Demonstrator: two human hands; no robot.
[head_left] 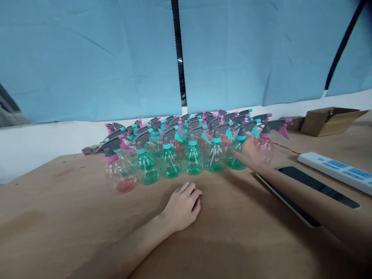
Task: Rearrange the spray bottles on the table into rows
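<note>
My right hand [250,154] reaches the right end of the front row, its thumb across a green spray bottle [236,159] with a teal collar and its other fingers behind it. The hand is slightly blurred and closed around the bottle's side. Right beside it stands a pink spray bottle [265,149] with a pink trigger. My left hand [183,205] rests on the tabletop in front of the row, fingers loosely curled in and nothing seen in them. Nearest to it is another green spray bottle [193,159], upright.
Several more green and pink spray bottles stand packed behind the front row; a pink one [117,174] marks its left end. At right lie a dark flat device [319,186], a white power strip [337,168] and an open cardboard box [328,122]. Blue sheeting [116,58] hangs behind the wooden table [72,217].
</note>
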